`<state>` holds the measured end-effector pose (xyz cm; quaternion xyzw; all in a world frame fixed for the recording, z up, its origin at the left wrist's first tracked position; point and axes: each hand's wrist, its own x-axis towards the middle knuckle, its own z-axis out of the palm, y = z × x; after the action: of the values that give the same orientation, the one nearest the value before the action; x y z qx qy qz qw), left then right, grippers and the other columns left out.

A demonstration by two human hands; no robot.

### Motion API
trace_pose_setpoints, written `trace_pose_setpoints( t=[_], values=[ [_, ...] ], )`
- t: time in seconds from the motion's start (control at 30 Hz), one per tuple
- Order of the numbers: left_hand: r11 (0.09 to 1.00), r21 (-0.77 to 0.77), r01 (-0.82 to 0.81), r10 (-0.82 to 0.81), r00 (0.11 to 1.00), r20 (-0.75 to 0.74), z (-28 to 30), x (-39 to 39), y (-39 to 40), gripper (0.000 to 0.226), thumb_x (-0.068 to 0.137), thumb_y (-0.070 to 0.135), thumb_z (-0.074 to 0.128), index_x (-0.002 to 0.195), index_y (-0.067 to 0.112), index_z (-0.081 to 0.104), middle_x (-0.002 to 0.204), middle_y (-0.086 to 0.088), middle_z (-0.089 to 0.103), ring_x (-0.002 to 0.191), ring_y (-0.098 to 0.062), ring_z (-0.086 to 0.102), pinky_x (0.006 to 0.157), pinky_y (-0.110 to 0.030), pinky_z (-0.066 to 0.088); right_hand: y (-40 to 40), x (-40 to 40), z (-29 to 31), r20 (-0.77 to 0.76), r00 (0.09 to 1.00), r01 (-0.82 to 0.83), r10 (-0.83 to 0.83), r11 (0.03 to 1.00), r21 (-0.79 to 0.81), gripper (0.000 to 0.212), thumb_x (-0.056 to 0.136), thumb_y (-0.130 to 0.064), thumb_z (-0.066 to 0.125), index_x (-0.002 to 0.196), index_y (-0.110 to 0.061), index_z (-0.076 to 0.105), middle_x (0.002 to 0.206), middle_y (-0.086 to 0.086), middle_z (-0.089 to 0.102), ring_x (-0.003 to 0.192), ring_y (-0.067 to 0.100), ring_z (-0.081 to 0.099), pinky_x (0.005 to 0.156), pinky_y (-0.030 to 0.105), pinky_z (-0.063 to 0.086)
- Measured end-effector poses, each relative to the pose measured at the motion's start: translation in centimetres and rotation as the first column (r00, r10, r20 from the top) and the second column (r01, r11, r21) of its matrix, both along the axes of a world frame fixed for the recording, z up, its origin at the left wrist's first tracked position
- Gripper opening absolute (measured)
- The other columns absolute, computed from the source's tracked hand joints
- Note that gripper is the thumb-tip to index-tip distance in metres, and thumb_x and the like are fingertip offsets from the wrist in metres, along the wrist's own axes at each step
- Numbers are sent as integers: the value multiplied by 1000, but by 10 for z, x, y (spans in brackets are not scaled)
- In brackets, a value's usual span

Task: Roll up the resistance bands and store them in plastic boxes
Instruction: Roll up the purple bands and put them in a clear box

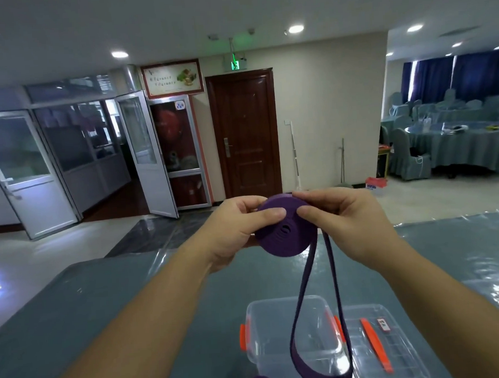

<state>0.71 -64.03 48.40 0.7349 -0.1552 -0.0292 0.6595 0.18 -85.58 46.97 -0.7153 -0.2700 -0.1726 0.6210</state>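
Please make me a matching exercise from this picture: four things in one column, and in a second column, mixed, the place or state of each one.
Things:
1. purple coil
2. loose loop of the band
3. clear plastic box
4. lid

Places or states:
A. lies flat on the table, right of the box
B. stands open on the table
C. held between both hands
D. hangs down in front of the box

Pairs: 1-C, 2-D, 3-B, 4-A

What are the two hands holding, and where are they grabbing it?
Both hands hold the purple rubber resistance band by its rolled-up coil: left hand and right hand pinch its opposite edges with thumbs and fingers. The unrolled loop hangs free.
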Motion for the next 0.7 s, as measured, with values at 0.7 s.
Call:
trace_pose_setpoints(
  t=[0.7],
  values=[
    [963,-268,38,-33,999,26,4,6,-14,44,79,16,77,122,12,72,115,-14,78,104,-28,76,93,-45,63,-4,4,8,-20,1000,18,-12,941,338,33,77,-22,77,110,-20,78,103,3,82,101,21,78,89,31,63]
  ],
)
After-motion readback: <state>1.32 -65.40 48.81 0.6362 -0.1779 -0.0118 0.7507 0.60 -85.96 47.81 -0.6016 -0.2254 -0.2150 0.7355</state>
